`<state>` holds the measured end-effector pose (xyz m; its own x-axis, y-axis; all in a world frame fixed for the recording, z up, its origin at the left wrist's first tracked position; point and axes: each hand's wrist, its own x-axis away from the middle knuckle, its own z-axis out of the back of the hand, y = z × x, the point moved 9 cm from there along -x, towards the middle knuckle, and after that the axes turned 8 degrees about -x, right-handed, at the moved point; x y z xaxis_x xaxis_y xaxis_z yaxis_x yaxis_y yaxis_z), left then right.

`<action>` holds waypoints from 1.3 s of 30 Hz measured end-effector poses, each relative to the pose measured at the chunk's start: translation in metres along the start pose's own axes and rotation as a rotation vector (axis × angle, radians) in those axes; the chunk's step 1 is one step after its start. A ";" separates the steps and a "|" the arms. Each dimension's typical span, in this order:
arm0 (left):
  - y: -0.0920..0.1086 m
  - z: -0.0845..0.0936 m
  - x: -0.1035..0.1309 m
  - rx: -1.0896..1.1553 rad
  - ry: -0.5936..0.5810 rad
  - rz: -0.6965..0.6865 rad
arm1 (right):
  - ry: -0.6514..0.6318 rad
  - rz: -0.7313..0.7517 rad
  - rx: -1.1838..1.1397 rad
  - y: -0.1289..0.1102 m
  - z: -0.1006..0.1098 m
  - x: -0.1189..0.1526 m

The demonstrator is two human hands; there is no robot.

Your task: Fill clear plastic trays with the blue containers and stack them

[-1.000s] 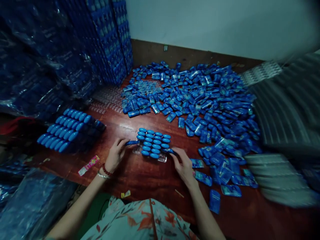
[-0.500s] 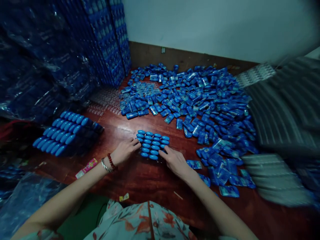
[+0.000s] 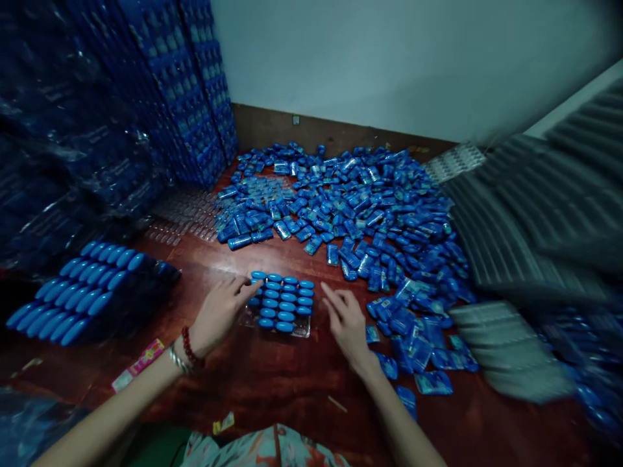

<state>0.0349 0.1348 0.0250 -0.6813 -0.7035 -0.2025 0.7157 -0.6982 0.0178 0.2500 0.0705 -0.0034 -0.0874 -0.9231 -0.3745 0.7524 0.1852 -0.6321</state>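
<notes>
Blue glossy oval-ended packs (image 3: 286,307) stand in clear plastic tray (image 3: 302,327) on red-brown table (image 3: 272,383); left hand (image 3: 217,314), fingers loosely parted, at left edge, contact unclear; right hand (image 3: 348,324) open, just beside; lettering unreadable.

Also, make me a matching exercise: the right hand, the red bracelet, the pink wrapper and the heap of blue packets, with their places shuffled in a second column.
1. Right hand
2. Red bracelet
3. Pink wrapper
4. Heap of blue packets

A. Beside the left forearm, flat on the table
B. Just right of the central rows of blue pieces
C. Sprawled from near the wall down the table's right side
D. Around the left wrist

Pairs: 1-B, 2-D, 3-A, 4-C
</notes>
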 end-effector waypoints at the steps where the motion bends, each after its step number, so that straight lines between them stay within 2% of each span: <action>1: 0.000 0.002 -0.018 0.065 -0.006 -0.018 | 0.044 -0.042 0.005 0.014 0.008 -0.015; 3: 0.005 -0.003 -0.066 0.188 -0.029 -0.066 | 0.070 -0.132 0.086 0.043 0.017 -0.051; 4: 0.009 -0.011 -0.093 0.224 -0.060 -0.085 | 0.032 -0.186 0.164 0.058 0.017 -0.070; 7: 0.030 -0.055 -0.171 0.190 -0.264 -0.141 | -0.244 -0.302 0.441 0.091 -0.002 -0.118; 9: 0.043 -0.083 -0.208 0.140 -0.384 -0.167 | -0.443 -0.309 0.546 0.101 -0.020 -0.135; 12: 0.059 -0.108 -0.237 0.134 -0.457 -0.190 | -0.584 -0.277 0.553 0.101 -0.036 -0.139; 15: 0.063 -0.118 -0.239 0.147 -0.465 -0.181 | -0.609 -0.241 0.514 0.093 -0.040 -0.124; 18: 0.054 -0.113 -0.226 0.179 -0.429 -0.157 | -0.563 -0.214 0.453 0.084 -0.033 -0.096; 20: 0.039 -0.099 -0.209 0.215 -0.372 -0.125 | -0.402 -0.243 0.280 0.079 -0.017 -0.075; 22: 0.018 -0.074 -0.182 0.261 -0.273 -0.071 | -0.182 -0.302 -0.005 0.076 0.004 -0.048; 24: -0.008 -0.040 -0.141 0.320 -0.136 0.002 | -0.023 -0.346 -0.277 0.071 0.016 -0.014; 25: -0.022 -0.017 -0.115 0.400 -0.003 0.057 | 0.018 -0.347 -0.371 0.065 0.017 0.002; 26: -0.034 0.001 -0.087 0.465 0.097 0.105 | 0.033 -0.331 -0.430 0.056 0.015 0.016; 28: -0.051 0.020 -0.028 0.539 0.182 0.203 | 0.029 -0.259 -0.463 0.035 0.005 0.037; 31: -0.063 0.019 0.045 0.659 0.239 0.433 | 0.027 -0.123 -0.384 0.009 -0.010 0.051; 33: -0.058 0.009 0.073 0.683 0.265 0.507 | 0.006 -0.042 -0.292 0.000 -0.019 0.053; 35: -0.046 -0.004 0.082 0.658 0.266 0.485 | -0.069 0.048 -0.167 -0.006 -0.026 0.051; 39: -0.027 -0.021 0.070 0.578 0.267 0.311 | -0.255 0.242 0.081 -0.022 -0.030 0.043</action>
<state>-0.0286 0.1069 -0.0104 -0.3445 -0.8768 -0.3355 0.6242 -0.4809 0.6157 0.2103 0.0367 -0.0261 0.2578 -0.9121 -0.3186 0.7814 0.3908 -0.4865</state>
